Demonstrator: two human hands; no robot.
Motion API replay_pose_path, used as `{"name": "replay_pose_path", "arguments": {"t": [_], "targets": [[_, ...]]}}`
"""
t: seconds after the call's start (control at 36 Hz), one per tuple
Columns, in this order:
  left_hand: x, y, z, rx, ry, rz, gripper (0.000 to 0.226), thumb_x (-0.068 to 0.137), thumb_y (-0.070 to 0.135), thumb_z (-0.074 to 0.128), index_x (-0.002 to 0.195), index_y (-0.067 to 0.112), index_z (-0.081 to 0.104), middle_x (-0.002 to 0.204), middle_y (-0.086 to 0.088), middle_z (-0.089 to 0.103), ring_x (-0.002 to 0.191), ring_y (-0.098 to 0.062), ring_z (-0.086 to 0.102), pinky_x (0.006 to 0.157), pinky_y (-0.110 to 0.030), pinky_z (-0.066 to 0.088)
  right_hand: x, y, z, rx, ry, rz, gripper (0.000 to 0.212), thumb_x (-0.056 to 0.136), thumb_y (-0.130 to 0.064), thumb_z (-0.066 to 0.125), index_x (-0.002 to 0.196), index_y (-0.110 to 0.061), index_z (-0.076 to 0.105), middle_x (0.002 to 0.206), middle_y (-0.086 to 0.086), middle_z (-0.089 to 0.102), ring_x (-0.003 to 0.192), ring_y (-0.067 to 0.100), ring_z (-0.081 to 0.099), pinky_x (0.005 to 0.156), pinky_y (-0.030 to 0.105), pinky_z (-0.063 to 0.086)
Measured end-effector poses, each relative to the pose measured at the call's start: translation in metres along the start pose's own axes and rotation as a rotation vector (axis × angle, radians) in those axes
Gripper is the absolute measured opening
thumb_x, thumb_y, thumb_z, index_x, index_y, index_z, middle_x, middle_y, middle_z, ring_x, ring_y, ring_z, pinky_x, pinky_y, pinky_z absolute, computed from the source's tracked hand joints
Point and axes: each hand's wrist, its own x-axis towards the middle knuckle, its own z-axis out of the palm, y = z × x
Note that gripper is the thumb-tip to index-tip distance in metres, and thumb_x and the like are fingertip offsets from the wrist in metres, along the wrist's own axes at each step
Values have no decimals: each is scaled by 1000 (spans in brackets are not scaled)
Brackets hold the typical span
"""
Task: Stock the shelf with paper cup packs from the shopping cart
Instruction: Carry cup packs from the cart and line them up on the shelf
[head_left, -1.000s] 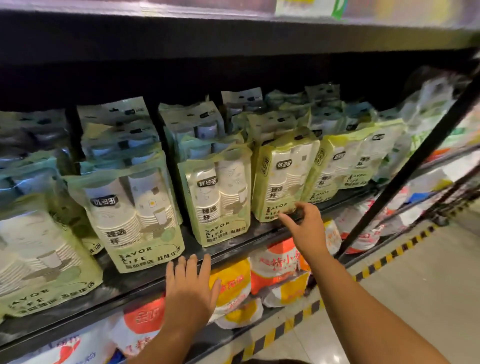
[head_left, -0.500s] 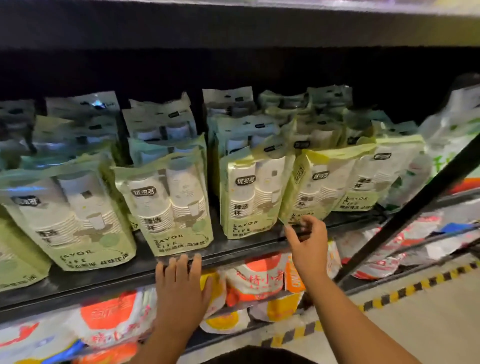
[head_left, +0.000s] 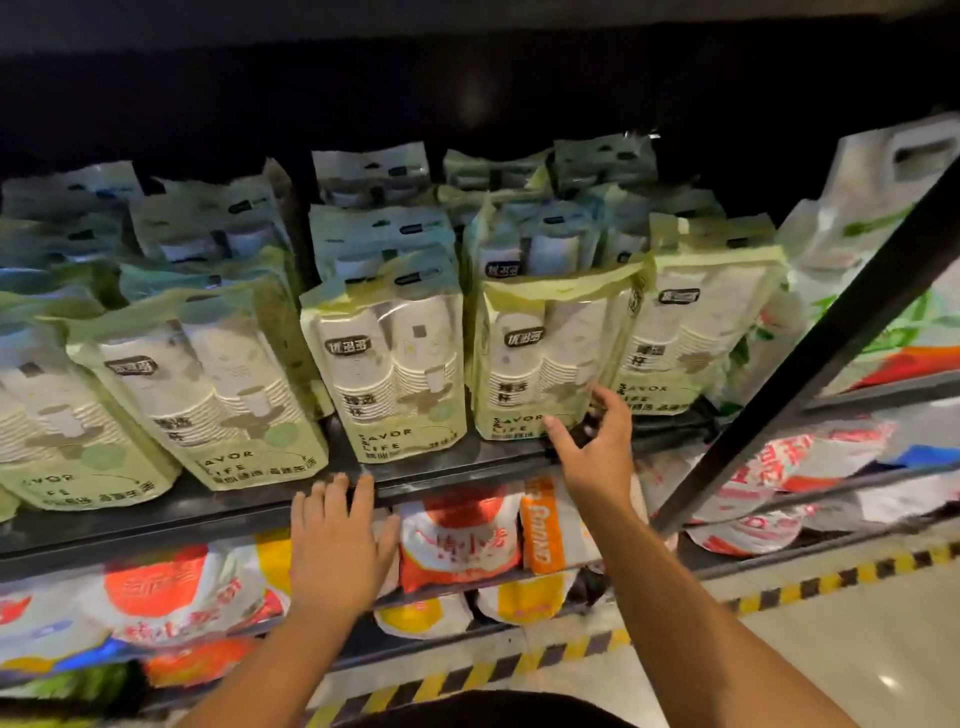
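Several pale green paper cup packs stand in rows on the dark shelf (head_left: 249, 512). One front pack (head_left: 540, 358) stands right of centre, with another pack (head_left: 395, 374) to its left and a pack (head_left: 691, 332) to its right. My right hand (head_left: 592, 447) is at the lower right corner of that front pack, fingers spread and touching its base. Flat against the shelf's front edge lies my left hand (head_left: 337, 540), fingers together, holding nothing. The shopping cart is out of view.
A lower shelf holds orange, red and white bagged goods (head_left: 462, 540). A black slanted post (head_left: 810, 348) crosses the right side. White handled bags (head_left: 878, 218) sit at far right. Yellow-black striped tape (head_left: 810, 587) marks the floor below.
The view has shifted so the packs sit further right and closer. My right hand has risen from the shelf edge to the base of the front pack. My left hand stays on the edge.
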Motion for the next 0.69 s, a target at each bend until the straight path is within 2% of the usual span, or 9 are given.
{"name": "replay_pose_path", "arguments": {"t": [0.06, 0.17, 0.22, 0.31, 0.39, 0.44, 0.53, 0.64, 0.69], "targets": [[0, 0, -1, 22, -2, 11, 65, 90, 50, 39, 127, 3, 63, 110, -23, 61, 101, -43, 55, 90, -56, 42, 1, 2, -8, -25, -15, -18, 62, 88, -35, 75, 141, -23, 45, 134, -6, 44, 122, 17, 51, 101, 30, 44], [3, 4, -5, 30, 41, -5, 62, 89, 50, 39, 120, 3, 66, 101, -21, 61, 90, -39, 57, 80, -50, 45, 8, 10, -30, -74, 101, -44, 60, 89, -36, 73, 139, -19, 44, 129, -5, 40, 119, 22, 50, 104, 47, 46], [6, 9, -6, 21, 58, -6, 59, 88, 50, 41, 116, 5, 67, 100, -18, 62, 89, -38, 58, 80, -49, 45, 18, 10, -39, -73, 200, 6, 71, 87, -36, 75, 144, -16, 38, 138, 2, 37, 128, 25, 45, 109, 50, 42], [7, 22, -9, 11, 62, -16, 58, 86, 50, 40, 113, 7, 68, 95, -17, 61, 88, -38, 58, 81, -51, 46, 34, 3, -48, -92, 250, 71, 92, 84, -38, 79, 155, -14, 25, 159, 8, 22, 147, 26, 25, 121, 46, 27], [7, 29, -9, 11, 55, -26, 60, 86, 51, 39, 114, 7, 68, 96, -17, 62, 87, -39, 57, 81, -53, 47, 46, 0, -52, -112, 256, 39, 104, 81, -38, 82, 158, -16, 16, 164, 7, 11, 152, 23, 10, 121, 39, 15], [7, 29, -8, 22, 51, -27, 61, 86, 52, 39, 115, 6, 68, 97, -17, 62, 88, -39, 57, 80, -54, 48, 53, 2, -54, -116, 267, 34, 107, 80, -39, 82, 158, -19, 12, 165, 5, 5, 152, 22, 6, 120, 37, 13], [8, 26, -4, 45, 62, -16, 62, 86, 51, 39, 118, 7, 67, 99, -17, 62, 90, -40, 57, 80, -55, 48, 59, 5, -57, -95, 236, 54, 115, 76, -43, 85, 158, -28, 5, 166, 0, -1, 153, 21, 3, 121, 42, 15], [8, 29, -1, 34, 86, -26, 61, 85, 50, 40, 116, 6, 68, 99, -19, 62, 89, -41, 57, 81, -56, 47, 64, 5, -64, -65, 198, 41, 122, 70, -40, 89, 157, -32, 3, 166, -1, -2, 153, 19, 4, 118, 35, 12], [8, 30, 0, 36, 111, -26, 61, 85, 50, 40, 116, 5, 68, 99, -20, 62, 89, -41, 57, 81, -57, 46, 67, 8, -67, -41, 188, 46, 124, 69, -37, 91, 155, -38, 2, 166, -4, 0, 152, 20, 7, 120, 38, 14]]}}
